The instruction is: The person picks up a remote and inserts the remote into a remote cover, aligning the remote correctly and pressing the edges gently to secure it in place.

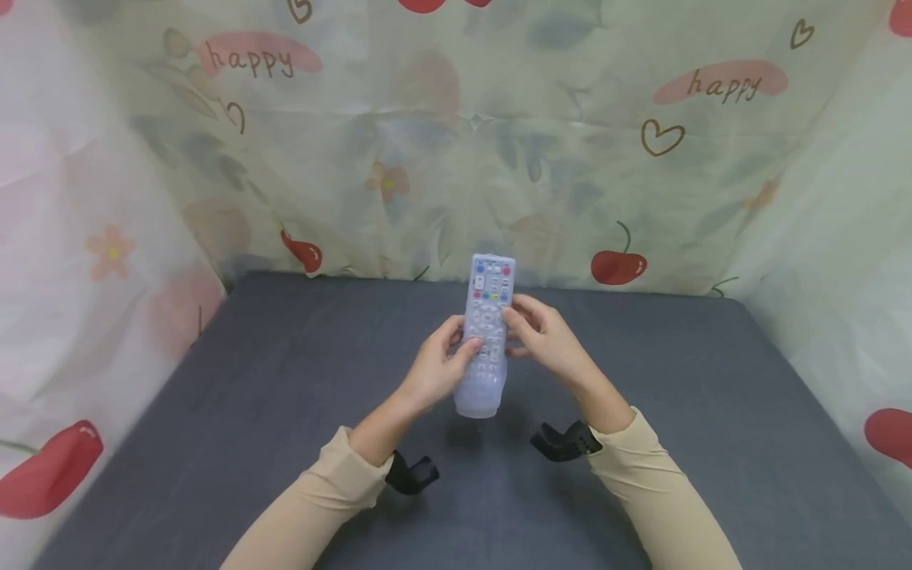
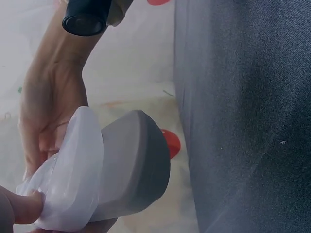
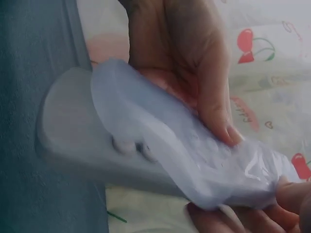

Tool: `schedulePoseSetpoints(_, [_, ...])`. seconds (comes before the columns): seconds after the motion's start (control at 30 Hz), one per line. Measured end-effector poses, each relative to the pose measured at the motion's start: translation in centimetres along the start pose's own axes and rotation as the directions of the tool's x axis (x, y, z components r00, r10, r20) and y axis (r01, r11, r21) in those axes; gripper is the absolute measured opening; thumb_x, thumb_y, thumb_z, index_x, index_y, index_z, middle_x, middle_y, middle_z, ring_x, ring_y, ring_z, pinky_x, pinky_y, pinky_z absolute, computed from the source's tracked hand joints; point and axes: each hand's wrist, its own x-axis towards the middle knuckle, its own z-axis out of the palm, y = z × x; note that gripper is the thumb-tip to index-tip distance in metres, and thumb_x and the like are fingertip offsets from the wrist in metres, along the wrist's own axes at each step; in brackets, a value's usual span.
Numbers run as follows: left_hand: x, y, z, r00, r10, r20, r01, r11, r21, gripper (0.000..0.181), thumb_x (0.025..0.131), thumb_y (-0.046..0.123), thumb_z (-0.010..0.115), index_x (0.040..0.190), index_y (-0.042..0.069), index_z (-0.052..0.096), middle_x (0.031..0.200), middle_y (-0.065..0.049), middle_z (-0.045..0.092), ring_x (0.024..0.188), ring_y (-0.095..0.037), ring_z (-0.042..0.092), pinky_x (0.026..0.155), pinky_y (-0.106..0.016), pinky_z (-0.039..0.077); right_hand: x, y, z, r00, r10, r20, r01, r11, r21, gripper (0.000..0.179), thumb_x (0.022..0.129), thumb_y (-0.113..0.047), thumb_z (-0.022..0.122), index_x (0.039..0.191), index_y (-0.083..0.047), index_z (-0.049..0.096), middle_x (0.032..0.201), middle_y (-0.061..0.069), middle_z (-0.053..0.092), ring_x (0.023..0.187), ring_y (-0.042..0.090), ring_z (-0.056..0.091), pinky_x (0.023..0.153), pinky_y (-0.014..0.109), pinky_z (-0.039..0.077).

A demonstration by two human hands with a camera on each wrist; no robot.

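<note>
A light grey remote control [image 1: 488, 285] with coloured buttons is held up over the table, tilted, between both hands. A translucent soft cover [image 2: 73, 174] wraps part of it. The remote's bare grey end [image 3: 68, 126] sticks out of the cover's loose edge in both wrist views. My left hand [image 1: 438, 362] grips the remote's left side, its thumb on the button face and fingers behind. My right hand [image 1: 552, 340] grips the right side higher up, thumb on the cover near the edge. The fingers behind the remote are mostly hidden.
A dark grey cloth-covered table [image 1: 285, 380] lies beneath the hands. Printed curtains [image 1: 456, 158] with cherries and flowers hang at the back and both sides. A black wrist mount [image 1: 566, 441] sticks out from the right wrist, another [image 1: 413, 473] from the left.
</note>
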Motion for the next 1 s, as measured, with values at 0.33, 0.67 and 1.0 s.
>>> schedulePoseSetpoints(0.33, [-0.1, 0.4, -1.5, 0.992, -0.080, 0.101, 0.055, 0.973, 0.224, 0.040, 0.095, 0.024, 0.054, 0.130, 0.007, 0.048, 0.120, -0.014, 0.060, 0.091, -0.026, 0.068, 0.072, -0.033, 0.056, -0.4, 0.1, 0.6, 0.998, 0.023, -0.054, -0.026, 0.999, -0.047, 0.037, 0.100, -0.017, 0.044, 0.128, 0.006, 0.048, 0.113, 0.029, 0.062, 0.096, 0.034, 0.066, 0.068, 0.035, 0.058])
schedulePoseSetpoints(0.67, [0.7, 1.8, -3.0, 0.993, 0.104, -0.049, -0.068, 0.872, 0.484, 0.023, 0.097, 0.034, 0.050, 0.092, 0.013, 0.058, 0.074, -0.003, 0.059, 0.057, -0.013, 0.051, 0.048, -0.026, 0.039, -0.7, 0.0, 1.1, 0.999, 0.041, 0.003, -0.041, 0.997, -0.063, 0.034, 0.099, -0.019, 0.046, 0.125, 0.003, 0.050, 0.107, 0.026, 0.063, 0.084, 0.020, 0.068, 0.067, 0.035, 0.058])
schedulePoseSetpoints(1.0, [0.7, 1.2, -2.6, 0.969, 0.238, -0.062, -0.162, 0.808, 0.566, 0.018, 0.097, 0.020, 0.050, 0.086, 0.007, 0.057, 0.063, -0.005, 0.052, 0.051, -0.012, 0.041, 0.045, -0.022, 0.032, -0.6, -0.1, 1.7, 1.000, 0.012, 0.013, -0.011, 0.997, -0.075, 0.029, 0.099, -0.016, 0.045, 0.120, 0.003, 0.051, 0.103, 0.026, 0.062, 0.082, 0.021, 0.067, 0.068, 0.039, 0.057])
